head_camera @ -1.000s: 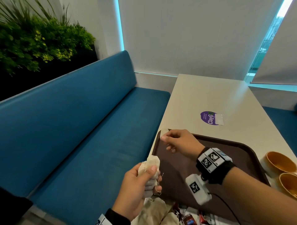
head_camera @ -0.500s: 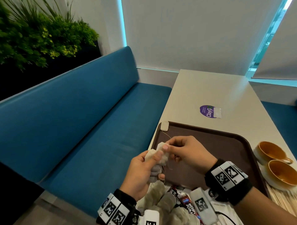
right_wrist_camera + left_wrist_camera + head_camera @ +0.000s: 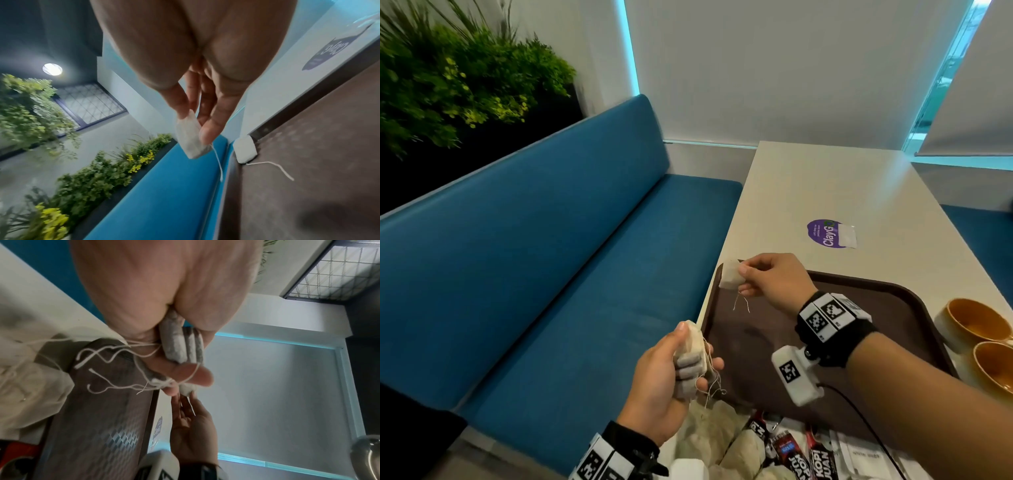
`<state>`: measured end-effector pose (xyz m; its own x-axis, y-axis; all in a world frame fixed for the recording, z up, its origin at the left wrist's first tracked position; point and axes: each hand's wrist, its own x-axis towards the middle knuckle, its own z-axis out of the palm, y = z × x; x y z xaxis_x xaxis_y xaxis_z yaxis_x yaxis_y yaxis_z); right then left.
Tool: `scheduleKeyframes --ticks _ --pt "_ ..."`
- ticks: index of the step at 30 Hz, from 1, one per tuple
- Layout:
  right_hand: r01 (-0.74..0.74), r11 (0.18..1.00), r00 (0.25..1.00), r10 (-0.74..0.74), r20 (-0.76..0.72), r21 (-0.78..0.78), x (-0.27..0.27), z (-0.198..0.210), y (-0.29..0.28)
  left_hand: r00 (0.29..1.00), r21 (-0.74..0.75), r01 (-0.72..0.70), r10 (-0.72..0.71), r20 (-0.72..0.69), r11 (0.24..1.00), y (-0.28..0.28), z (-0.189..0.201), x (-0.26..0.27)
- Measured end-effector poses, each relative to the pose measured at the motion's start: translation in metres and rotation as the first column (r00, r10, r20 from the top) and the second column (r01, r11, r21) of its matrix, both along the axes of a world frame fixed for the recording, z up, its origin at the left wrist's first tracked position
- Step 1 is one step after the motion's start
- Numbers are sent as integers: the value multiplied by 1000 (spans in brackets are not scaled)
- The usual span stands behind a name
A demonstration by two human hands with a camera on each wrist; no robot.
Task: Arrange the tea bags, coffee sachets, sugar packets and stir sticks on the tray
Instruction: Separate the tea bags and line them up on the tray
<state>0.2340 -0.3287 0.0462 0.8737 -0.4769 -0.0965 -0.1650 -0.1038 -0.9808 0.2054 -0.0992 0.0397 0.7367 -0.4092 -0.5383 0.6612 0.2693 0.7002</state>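
Observation:
My left hand grips a bundle of tea bags beside the near left edge of the brown tray, their strings dangling. In the left wrist view the bundle sits between thumb and fingers. My right hand pinches a single tea bag above the tray's far left corner, its string hanging down. The right wrist view shows that held tea bag in the air, and another tea bag lying in the tray's corner with its string trailing over the tray floor.
Loose tea bags and red-black coffee sachets lie on the table in front of the tray. Two orange-lined cups stand right of it. A purple sticker is on the table beyond. A blue bench runs along the left.
Half a second ago my right hand was pulling a tea bag from the left hand's bundle. It has since carried that bag forward to the tray's far left corner. The left hand stays put.

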Motion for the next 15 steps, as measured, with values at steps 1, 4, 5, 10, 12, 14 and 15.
scheduleKeyframes --ticks 1,4,5,10,12,14,15 --pt "38 999 999 -38 -18 -27 9 -5 -6 1000 -4 -7 6 -16 1000 1 -2 2" --pt "100 986 989 -112 -93 -133 34 -25 -22 999 7 4 -4 -37 1000 1 -9 7" --pt "88 980 985 -113 -132 -181 39 -30 -25 999 8 5 -5 -42 1000 2 -12 8" --pt "-224 961 908 144 -394 -165 47 -35 -25 999 -38 15 -17 -51 999 5 -22 15" --pt "-280 947 881 188 -435 -158 52 -39 -24 997 -60 35 -39 -62 998 7 -23 18" --pt "-210 956 904 111 -412 -203 59 -49 -27 997 -67 42 -46 -62 997 8 -24 19" --pt "-147 965 921 54 -386 -216 63 -54 -29 998 -63 42 -45 -49 997 9 -25 20"
